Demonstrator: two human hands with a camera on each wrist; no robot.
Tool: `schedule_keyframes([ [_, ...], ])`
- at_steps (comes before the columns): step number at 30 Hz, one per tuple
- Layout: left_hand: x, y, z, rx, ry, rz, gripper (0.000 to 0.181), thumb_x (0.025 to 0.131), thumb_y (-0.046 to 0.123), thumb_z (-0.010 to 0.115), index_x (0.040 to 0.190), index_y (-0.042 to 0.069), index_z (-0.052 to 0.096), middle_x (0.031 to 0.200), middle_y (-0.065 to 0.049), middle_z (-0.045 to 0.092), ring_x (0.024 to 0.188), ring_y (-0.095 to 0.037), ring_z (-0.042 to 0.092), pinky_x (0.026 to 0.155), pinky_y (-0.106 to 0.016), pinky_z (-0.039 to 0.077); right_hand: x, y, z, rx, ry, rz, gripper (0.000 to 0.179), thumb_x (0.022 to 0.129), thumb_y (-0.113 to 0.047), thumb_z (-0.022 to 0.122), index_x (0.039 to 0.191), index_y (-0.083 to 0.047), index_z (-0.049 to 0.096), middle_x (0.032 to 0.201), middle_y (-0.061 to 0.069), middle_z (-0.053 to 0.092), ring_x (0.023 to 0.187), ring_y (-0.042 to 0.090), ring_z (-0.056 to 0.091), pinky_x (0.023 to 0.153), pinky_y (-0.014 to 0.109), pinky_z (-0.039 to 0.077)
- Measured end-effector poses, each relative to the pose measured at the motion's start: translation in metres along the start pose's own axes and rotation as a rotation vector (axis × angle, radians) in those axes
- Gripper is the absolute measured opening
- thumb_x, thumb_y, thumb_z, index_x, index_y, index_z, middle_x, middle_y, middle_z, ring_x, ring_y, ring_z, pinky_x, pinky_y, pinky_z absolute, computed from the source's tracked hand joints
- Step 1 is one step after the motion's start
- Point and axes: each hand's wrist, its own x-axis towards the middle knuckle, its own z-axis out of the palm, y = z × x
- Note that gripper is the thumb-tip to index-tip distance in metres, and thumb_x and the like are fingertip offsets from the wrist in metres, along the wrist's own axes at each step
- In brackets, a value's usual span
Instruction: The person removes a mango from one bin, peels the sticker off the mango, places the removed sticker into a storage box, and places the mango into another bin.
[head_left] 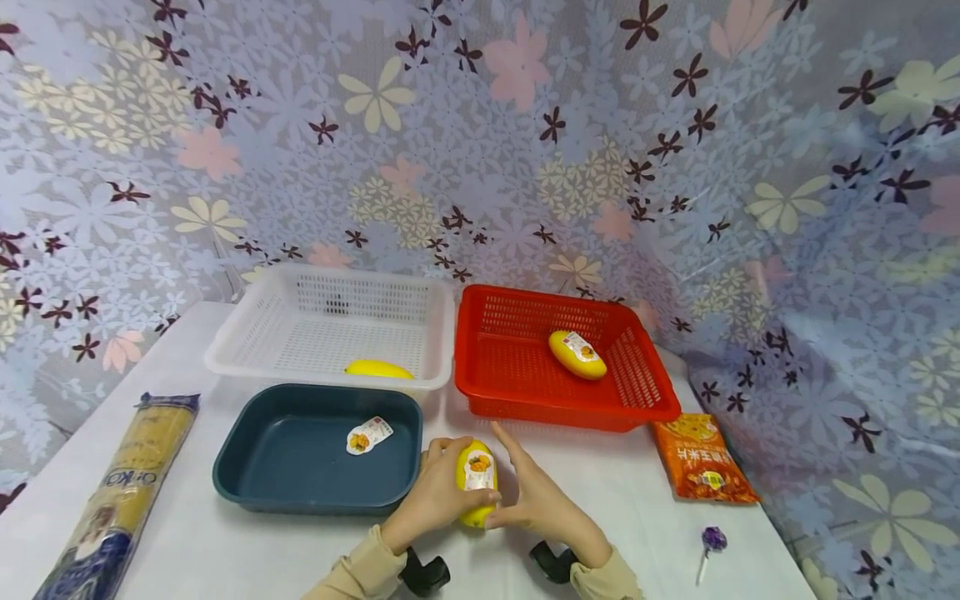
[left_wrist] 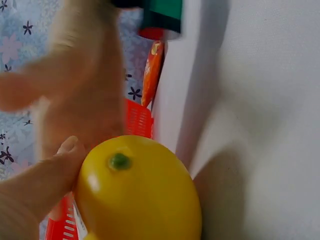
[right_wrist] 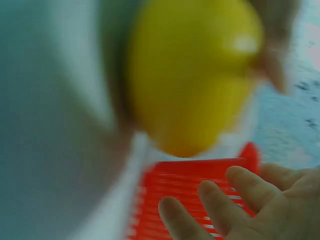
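Observation:
My left hand (head_left: pixel 437 492) grips a yellow mango (head_left: pixel 476 518) above the white cloth, fingers on its far side and thumb across the near part. A white label with an orange fruit picture faces up on it. In the left wrist view, the mango (left_wrist: pixel 145 195) shows a small green stem nub, with the left thumb (left_wrist: pixel 50 180) against its side. Just to the right, my right hand (head_left: pixel 542 500) is spread beside the mango. In the right wrist view, its fingers (right_wrist: pixel 250 192) are extended and apart from the fruit (right_wrist: pixel 190 75).
A dark blue tray (head_left: pixel 225 471) with a loose label (head_left: pixel 369 435) stands left of the hands. Behind are a white basket (head_left: pixel 217 354) holding a yellow fruit (head_left: pixel 378 368) and a red basket (head_left: pixel 480 407) holding a labelled mango (head_left: pixel 567 360). Pasta (head_left: pixel 123 483), a snack bag (head_left: pixel 702 458) and a lollipop (head_left: pixel 713 540) lie outward.

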Motion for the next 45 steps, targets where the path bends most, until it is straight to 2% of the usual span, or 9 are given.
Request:
schedule_keyframes([
  [2, 0.001, -0.001, 0.001, -0.004, 0.004, -0.001, 0.081, 0.071, 0.037, 0.085, 0.132, -0.002, 0.050, 0.121, -0.022, 0.046, 0.105, -0.033, 0.043, 0.081, -0.041, 0.041, 0.003, 0.010, 0.005, 0.022, -0.038, 0.034, 0.125, 0.064, -0.049, 0.085, 0.157, -0.013, 0.008, 0.163, 0.014, 0.013, 0.148, 0.039, 0.018, 0.114, 0.064, 0.020],
  [5, 0.002, -0.002, 0.003, -0.007, 0.004, -0.007, 0.081, 0.071, 0.037, 0.085, 0.132, -0.003, 0.050, 0.120, -0.021, 0.047, 0.104, -0.032, 0.044, 0.081, -0.040, 0.040, 0.006, 0.020, 0.010, 0.045, -0.071, 0.040, 0.130, 0.063, -0.051, 0.085, 0.157, -0.009, 0.005, 0.163, 0.015, 0.008, 0.148, 0.036, 0.017, 0.116, 0.062, 0.018],
  [12, 0.003, -0.002, 0.003, -0.020, -0.012, -0.005, 0.077, 0.073, 0.036, 0.083, 0.131, -0.004, 0.051, 0.117, -0.020, 0.050, 0.100, -0.027, 0.047, 0.080, -0.036, 0.041, 0.011, 0.029, 0.019, 0.068, -0.048, 0.078, 0.126, 0.064, -0.047, 0.086, 0.157, -0.011, 0.008, 0.164, 0.009, 0.009, 0.147, 0.028, 0.022, 0.117, 0.056, 0.021],
  [17, 0.002, -0.002, 0.001, -0.064, 0.021, -0.013, 0.053, 0.082, 0.027, 0.076, 0.116, -0.007, 0.052, 0.110, -0.020, 0.052, 0.090, -0.022, 0.051, 0.075, -0.030, 0.044, 0.011, 0.032, 0.021, 0.044, -0.014, 0.067, 0.119, 0.065, -0.040, 0.088, 0.155, -0.013, 0.016, 0.159, 0.013, 0.024, 0.137, 0.027, 0.036, 0.115, 0.043, 0.031],
  [21, 0.000, -0.001, 0.001, -0.042, 0.055, -0.016, 0.036, 0.085, 0.024, 0.072, 0.099, -0.003, 0.053, 0.094, -0.014, 0.049, 0.079, -0.017, 0.043, 0.066, -0.023, 0.035, 0.011, 0.032, 0.022, 0.024, 0.014, 0.045, 0.116, 0.063, -0.029, 0.091, 0.153, -0.013, 0.019, 0.155, 0.014, 0.031, 0.132, 0.025, 0.040, 0.113, 0.032, 0.032],
  [28, -0.001, 0.002, 0.003, 0.032, 0.101, 0.000, 0.025, 0.086, 0.025, 0.069, 0.087, 0.003, 0.057, 0.081, -0.005, 0.047, 0.076, -0.016, 0.041, 0.066, -0.024, 0.031, 0.010, 0.028, 0.023, -0.015, 0.028, 0.035, 0.118, 0.061, -0.029, 0.092, 0.152, -0.012, 0.021, 0.155, 0.014, 0.031, 0.133, 0.027, 0.040, 0.114, 0.038, 0.033],
  [34, 0.000, 0.002, 0.005, 0.039, 0.154, 0.005, 0.010, 0.086, 0.012, 0.064, 0.080, 0.006, 0.060, 0.077, -0.004, 0.051, 0.076, -0.016, 0.044, 0.065, -0.024, 0.032, 0.011, 0.025, 0.024, -0.008, 0.033, 0.058, 0.118, 0.059, -0.032, 0.093, 0.152, -0.012, 0.023, 0.155, 0.010, 0.031, 0.130, 0.023, 0.043, 0.112, 0.040, 0.036],
  [40, 0.001, 0.001, 0.010, 0.036, 0.200, 0.023, 0.006, 0.083, 0.006, 0.062, 0.078, 0.007, 0.063, 0.076, -0.001, 0.054, 0.076, -0.013, 0.044, 0.067, -0.023, 0.035, 0.012, 0.025, 0.025, -0.022, 0.040, 0.051, 0.117, 0.056, -0.033, 0.093, 0.150, -0.012, 0.026, 0.153, 0.008, 0.033, 0.130, 0.021, 0.042, 0.112, 0.038, 0.036],
  [45, 0.001, 0.004, 0.012, -0.047, 0.140, 0.087, 0.007, 0.088, 0.011, 0.063, 0.082, 0.007, 0.064, 0.078, 0.000, 0.057, 0.079, -0.012, 0.043, 0.067, -0.022, 0.035, 0.013, 0.026, 0.022, -0.003, 0.029, 0.061, 0.114, 0.058, -0.032, 0.093, 0.149, -0.012, 0.027, 0.150, 0.008, 0.037, 0.127, 0.021, 0.045, 0.110, 0.036, 0.036],
])
